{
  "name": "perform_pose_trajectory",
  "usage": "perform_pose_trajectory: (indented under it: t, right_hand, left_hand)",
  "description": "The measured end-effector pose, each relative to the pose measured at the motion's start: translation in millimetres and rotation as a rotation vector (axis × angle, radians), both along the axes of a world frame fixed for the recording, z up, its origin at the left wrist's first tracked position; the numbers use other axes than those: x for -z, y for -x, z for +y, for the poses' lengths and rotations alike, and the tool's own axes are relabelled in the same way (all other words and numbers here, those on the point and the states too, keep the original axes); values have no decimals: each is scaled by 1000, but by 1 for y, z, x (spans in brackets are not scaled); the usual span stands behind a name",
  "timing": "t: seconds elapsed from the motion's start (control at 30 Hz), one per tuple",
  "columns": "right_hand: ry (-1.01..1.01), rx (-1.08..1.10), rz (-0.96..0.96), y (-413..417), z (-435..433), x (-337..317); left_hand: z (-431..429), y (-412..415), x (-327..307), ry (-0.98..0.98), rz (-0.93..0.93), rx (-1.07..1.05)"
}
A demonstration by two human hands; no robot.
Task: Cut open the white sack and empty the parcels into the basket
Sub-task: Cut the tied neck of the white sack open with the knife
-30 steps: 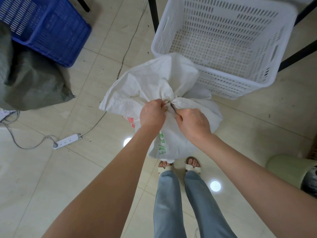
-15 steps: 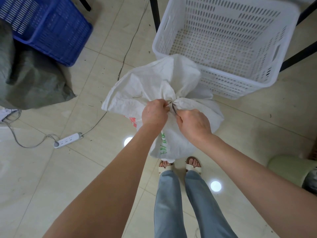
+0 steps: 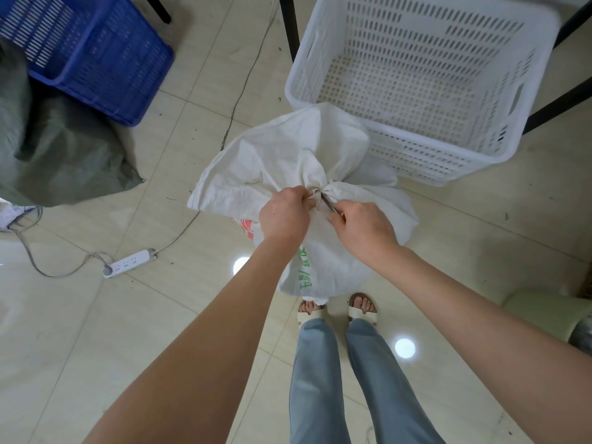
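Note:
A white woven sack (image 3: 282,155) with green and red print stands on the floor in front of my feet, its neck bunched and tied. My left hand (image 3: 283,213) grips the gathered neck at the knot. My right hand (image 3: 362,227) holds a thin metal blade (image 3: 328,203) whose tip touches the tie at the knot. The white perforated basket (image 3: 519,91) stands just behind the sack, with nothing inside it. The parcels are hidden inside the sack.
A blue crate (image 3: 96,56) sits at the back left, with a grey-green sack (image 3: 64,149) slumped beside it. A power strip (image 3: 128,262) and its cable lie on the tiles to the left. Dark table legs (image 3: 290,27) flank the basket. A pale green stool (image 3: 551,318) stands at the right.
Both hands stay at the knot. My right hand has drawn back slightly toward me, so more of the blade shows between the two hands.

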State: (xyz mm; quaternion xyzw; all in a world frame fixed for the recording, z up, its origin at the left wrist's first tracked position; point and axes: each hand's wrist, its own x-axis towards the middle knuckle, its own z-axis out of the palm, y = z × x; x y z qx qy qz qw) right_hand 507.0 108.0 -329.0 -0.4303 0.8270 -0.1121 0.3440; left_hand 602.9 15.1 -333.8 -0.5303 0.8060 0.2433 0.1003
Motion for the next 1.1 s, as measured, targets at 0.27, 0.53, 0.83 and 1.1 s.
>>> perform_pose_trajectory:
  t: [0.27,0.53,0.83,1.1]
  right_hand:
    - [-8,-169,179,9,-2,-7]
    - [26,-165,194,0,-5,-1]
    - [79,-168,165,1,0,-1]
    - [72,-208,163,13,-4,-3]
  left_hand:
    - [-4,4,5,9,36,63]
    - [-8,1,4,-46,57,30]
    - [-10,-2,0,-103,35,15]
    - [-6,-5,1,-7,62,52]
